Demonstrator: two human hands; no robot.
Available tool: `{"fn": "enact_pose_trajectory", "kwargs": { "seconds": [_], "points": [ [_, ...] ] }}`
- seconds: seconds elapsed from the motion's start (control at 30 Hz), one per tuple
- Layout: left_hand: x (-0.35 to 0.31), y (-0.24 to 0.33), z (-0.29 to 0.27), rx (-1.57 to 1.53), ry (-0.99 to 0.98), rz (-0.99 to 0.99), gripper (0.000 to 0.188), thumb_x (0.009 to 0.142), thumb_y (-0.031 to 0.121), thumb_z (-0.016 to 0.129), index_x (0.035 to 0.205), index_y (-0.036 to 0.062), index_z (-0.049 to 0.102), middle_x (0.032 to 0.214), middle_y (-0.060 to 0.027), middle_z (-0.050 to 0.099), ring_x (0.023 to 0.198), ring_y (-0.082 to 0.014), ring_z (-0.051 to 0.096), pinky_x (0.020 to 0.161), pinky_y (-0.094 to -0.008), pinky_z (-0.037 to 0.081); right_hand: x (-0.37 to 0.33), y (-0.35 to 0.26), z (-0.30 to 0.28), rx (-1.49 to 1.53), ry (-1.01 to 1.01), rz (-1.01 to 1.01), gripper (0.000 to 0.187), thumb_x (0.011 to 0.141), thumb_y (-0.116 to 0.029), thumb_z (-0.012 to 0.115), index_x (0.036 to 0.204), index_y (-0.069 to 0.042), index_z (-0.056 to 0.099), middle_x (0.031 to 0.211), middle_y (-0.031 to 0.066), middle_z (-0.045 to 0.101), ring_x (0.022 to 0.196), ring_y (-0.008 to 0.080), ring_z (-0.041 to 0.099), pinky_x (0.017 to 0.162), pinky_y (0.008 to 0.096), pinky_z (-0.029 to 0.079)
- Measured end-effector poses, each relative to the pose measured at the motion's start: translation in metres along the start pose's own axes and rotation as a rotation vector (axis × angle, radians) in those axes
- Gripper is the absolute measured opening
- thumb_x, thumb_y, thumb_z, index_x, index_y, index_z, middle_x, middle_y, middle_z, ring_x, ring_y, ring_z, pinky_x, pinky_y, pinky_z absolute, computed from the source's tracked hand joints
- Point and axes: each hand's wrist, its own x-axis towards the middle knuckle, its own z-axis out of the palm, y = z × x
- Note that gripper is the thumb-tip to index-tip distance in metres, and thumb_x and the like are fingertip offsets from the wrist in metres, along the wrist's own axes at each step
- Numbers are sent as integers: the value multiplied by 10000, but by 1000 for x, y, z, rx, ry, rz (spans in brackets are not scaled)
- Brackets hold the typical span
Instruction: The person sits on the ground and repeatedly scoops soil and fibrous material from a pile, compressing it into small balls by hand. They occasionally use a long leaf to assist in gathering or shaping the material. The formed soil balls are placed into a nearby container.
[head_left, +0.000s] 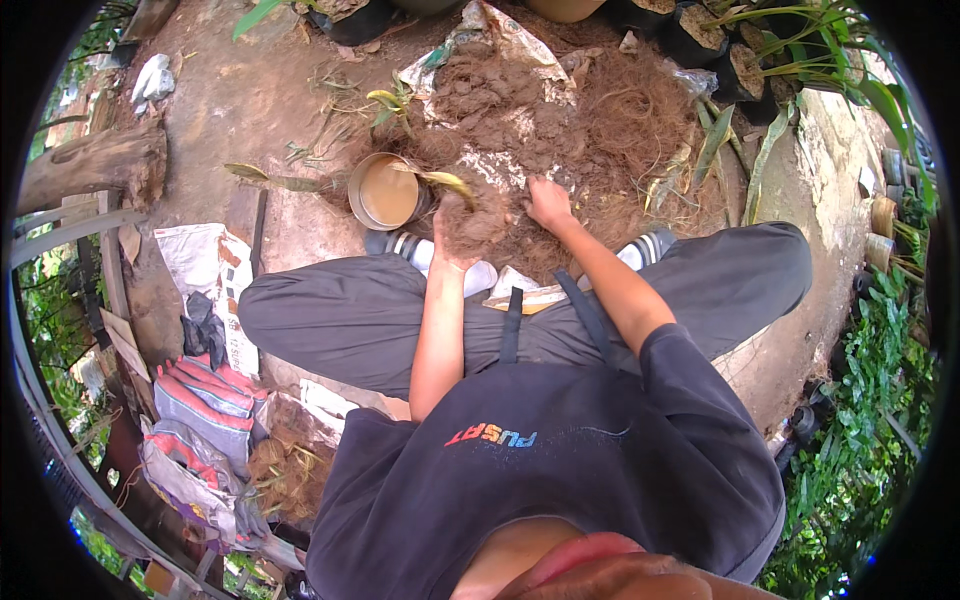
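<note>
Centrally, a brown fibre-and-soil heap [560, 120] covers the ground ahead of the seated person's legs. Left hand [455, 225] grips a clump of fibre [478, 228], fingers closed around it. Right hand [548, 203] presses into the heap (finger state undeterminable). A round pot [385, 192] sits just left.

Fibre heap [560, 120] ahead of knees, pot [385, 192] just left, sacks [200, 410] far left.
</note>
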Motion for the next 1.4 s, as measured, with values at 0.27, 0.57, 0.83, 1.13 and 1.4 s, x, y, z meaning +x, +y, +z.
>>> {"fn": "enact_pose_trajectory", "kwargs": {
  "seconds": [0.27,0.57,0.83,1.13,1.4],
  "points": [
    [21,-24,1,250,122,-191,725,731,463,691,1260,-2,518,1216,-226,571,1080,-373,581,951,-514,474,-14,-19,-113,1059,84,-103,232,830,-137,726,959,-47,555,922,-1,591,927,97,580,800,281,474],
    [31,-35,-10,281,174,-161,692,811,499,608,1293,15,501,1226,-186,567,1069,-313,588,964,-471,468,-73,-28,-122,1199,-101,-225,539,928,-447,539,1255,-19,554,1195,80,612,1112,168,562,978,343,427],
    [21,-46,50,72,268,-166,714,831,658,492,1245,76,521,1240,-144,544,1116,-291,535,931,-463,468,-95,-60,-106,1189,149,-397,892,865,-754,247,1118,19,615,1138,148,634,1083,289,577,1001,434,388],
    [27,-53,29,1,324,37,571,882,555,454,1235,113,531,1246,-126,554,1119,-284,560,947,-460,477,-96,-80,-94,1215,369,-331,817,889,-681,291,1101,28,637,1171,171,611,1131,284,551,940,386,433],
    [46,-59,33,119,132,246,572,893,541,444,1214,78,541,1201,-109,587,1110,-252,567,975,-412,455,-94,-86,-105,1297,524,-367,591,875,-513,477,1117,6,625,1218,152,593,1241,289,476,1061,436,314]
  ]
}}
